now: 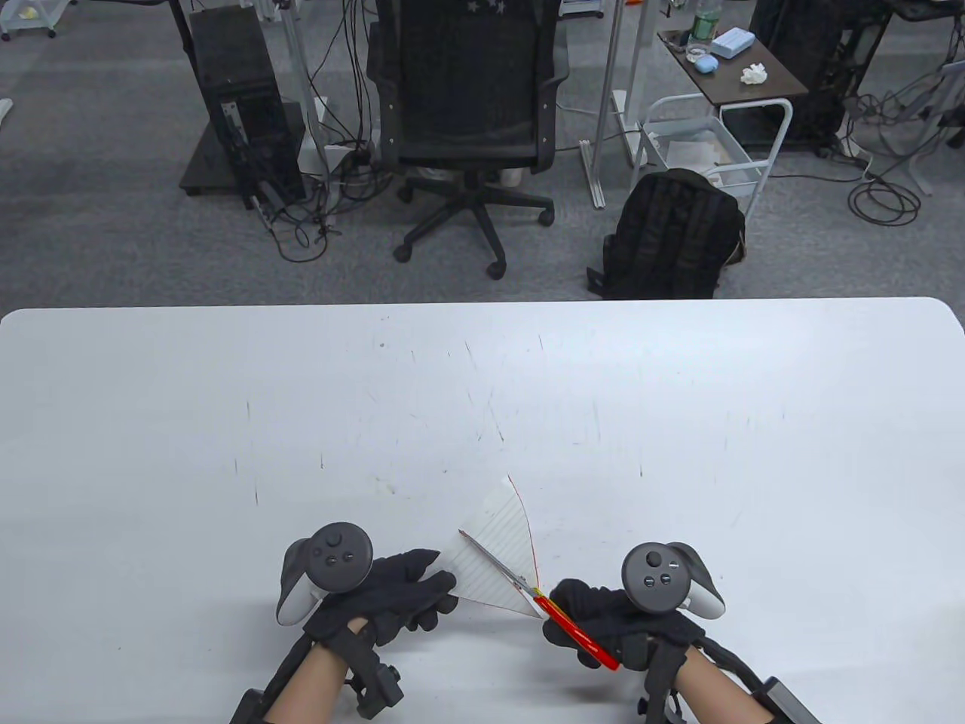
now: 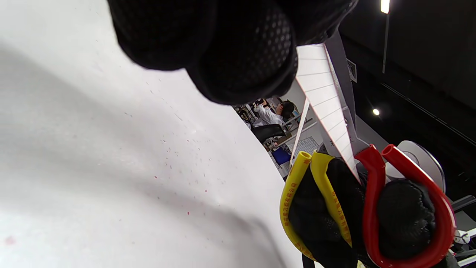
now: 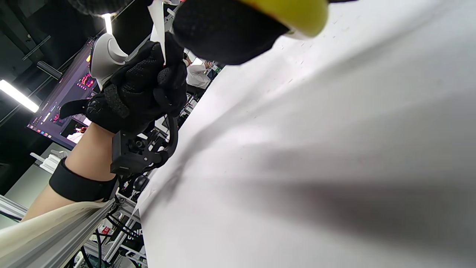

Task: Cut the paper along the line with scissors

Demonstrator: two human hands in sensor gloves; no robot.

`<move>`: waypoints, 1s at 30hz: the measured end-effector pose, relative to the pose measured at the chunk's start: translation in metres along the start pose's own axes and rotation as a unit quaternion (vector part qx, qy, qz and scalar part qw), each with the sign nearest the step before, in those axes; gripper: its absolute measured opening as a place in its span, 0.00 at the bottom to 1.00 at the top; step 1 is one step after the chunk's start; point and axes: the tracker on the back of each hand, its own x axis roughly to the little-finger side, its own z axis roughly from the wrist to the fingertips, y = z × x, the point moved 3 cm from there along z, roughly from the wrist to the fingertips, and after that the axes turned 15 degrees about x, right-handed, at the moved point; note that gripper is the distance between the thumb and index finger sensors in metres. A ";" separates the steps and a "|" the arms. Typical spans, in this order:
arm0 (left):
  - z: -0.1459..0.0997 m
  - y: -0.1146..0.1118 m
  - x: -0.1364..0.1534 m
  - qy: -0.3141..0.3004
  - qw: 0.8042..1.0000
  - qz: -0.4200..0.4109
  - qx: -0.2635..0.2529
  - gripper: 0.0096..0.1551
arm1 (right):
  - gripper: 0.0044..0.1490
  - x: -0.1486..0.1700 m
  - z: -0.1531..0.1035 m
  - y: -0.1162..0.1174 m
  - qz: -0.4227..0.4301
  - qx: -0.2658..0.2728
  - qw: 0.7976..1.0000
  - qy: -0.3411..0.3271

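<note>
A sheet of lined white paper (image 1: 499, 550) with a red curved line is held above the white table (image 1: 482, 422), near its front edge. My left hand (image 1: 399, 596) grips the paper's left edge; the paper also shows in the left wrist view (image 2: 323, 96). My right hand (image 1: 603, 615) holds scissors (image 1: 543, 603) with red and yellow handles, fingers through the loops (image 2: 372, 208). The blades lie across the paper, pointing up-left, and look nearly closed. In the right wrist view my left hand (image 3: 145, 85) pinches the paper edge (image 3: 158, 26).
Beyond the table's far edge stand a black office chair (image 1: 467, 113), a black backpack (image 1: 671, 234) on the floor, a computer tower (image 1: 241, 113) and a small cart (image 1: 724, 83). The table bears only faint marks.
</note>
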 end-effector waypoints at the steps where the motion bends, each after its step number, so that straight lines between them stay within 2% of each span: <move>1: 0.000 0.000 0.001 0.001 1.000 -0.002 0.001 0.19 | 0.47 0.000 0.000 0.000 -0.001 0.002 1.000 0.000; 24: 0.005 -0.005 0.008 0.015 0.999 -0.019 0.021 0.19 | 0.46 0.003 0.000 0.002 0.007 -0.006 1.000 0.017; 30: 0.013 -0.010 0.011 0.049 0.998 -0.019 0.026 0.20 | 0.46 0.007 0.000 0.003 0.007 -0.006 0.999 0.042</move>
